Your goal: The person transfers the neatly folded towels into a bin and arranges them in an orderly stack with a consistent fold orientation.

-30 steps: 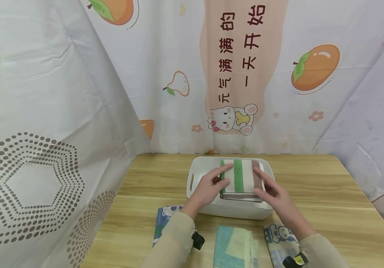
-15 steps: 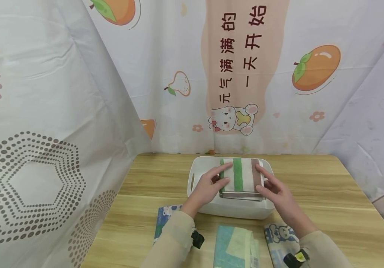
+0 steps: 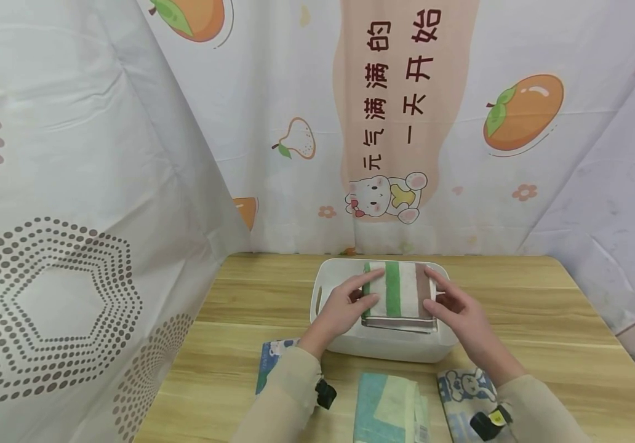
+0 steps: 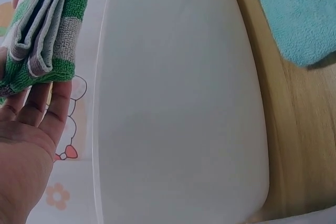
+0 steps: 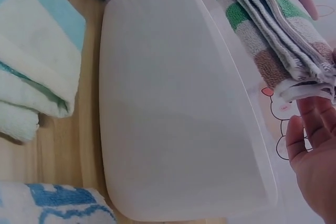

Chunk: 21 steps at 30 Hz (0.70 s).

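Wood-grain tabletop (image 3: 528, 314) before a fruit-print curtain (image 3: 306, 80): a folded striped towel (image 3: 393, 289) held above the white plastic bin (image 3: 392, 349).
The towel looks light, soft, floppy and unbreakable, its loose folds best pinched together at both sides; left hand (image 3: 342, 311) and right hand (image 3: 458, 311) grip those opposite edges, extended from the bin's near side.

Towel (image 3: 406, 291) over bin (image 3: 389, 347) on table (image 3: 522, 307)

A curtained-off table nook, whether home or studio unclear: fruit-printed curtain (image 3: 295, 80) across the upper centre, dotted curtain (image 3: 57, 160) at left, wood-grain table (image 3: 245, 301) below.
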Motion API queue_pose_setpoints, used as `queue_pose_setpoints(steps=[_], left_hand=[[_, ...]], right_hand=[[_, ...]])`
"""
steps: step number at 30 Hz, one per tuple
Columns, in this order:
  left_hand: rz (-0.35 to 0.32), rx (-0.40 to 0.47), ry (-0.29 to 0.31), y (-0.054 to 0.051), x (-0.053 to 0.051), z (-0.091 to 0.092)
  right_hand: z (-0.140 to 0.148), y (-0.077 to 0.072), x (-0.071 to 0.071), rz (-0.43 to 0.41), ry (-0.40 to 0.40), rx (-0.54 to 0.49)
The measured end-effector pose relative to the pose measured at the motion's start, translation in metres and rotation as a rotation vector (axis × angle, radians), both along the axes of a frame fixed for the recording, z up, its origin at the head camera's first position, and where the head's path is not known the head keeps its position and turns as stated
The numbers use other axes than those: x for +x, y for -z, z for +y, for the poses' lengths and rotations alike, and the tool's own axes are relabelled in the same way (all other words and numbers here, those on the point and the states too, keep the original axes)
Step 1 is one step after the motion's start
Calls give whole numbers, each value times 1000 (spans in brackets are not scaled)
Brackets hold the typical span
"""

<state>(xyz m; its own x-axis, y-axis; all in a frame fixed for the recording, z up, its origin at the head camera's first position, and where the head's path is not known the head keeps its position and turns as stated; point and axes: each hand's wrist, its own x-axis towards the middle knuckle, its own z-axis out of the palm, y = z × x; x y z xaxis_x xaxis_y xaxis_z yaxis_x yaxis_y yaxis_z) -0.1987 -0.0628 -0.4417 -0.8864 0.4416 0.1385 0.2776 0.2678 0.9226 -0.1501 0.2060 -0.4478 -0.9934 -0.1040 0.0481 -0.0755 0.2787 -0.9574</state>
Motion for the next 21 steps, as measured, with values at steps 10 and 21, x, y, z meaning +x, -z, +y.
queue_pose_setpoints(steps=[10, 21], left_hand=[[4, -67, -8, -6, -6, -5], [-12, -56, -20, -10, -14, -8]], right_hand=[[2, -5, -9, 40, -27, 61], [3, -14, -17, 9, -108, 76]])
